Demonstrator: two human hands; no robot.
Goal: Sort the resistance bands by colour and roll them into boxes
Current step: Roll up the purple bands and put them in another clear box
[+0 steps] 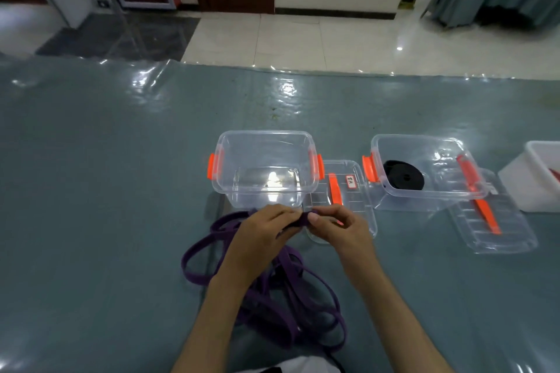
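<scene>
A purple resistance band (272, 291) lies in loose loops on the table below my arms. My left hand (263, 230) and my right hand (336, 227) both pinch one end of it between them, just in front of an empty clear box (263, 142) with orange clips. To the right stands a second clear box (424, 145) with a rolled black band (403, 174) inside.
A clear lid (357, 206) with an orange handle lies beside the empty box, partly under my right hand. Another clear lid (491, 221) rests against the second box. A white tub (533, 179) sits at the right edge. The table (106, 191) has a glossy grey-green cover.
</scene>
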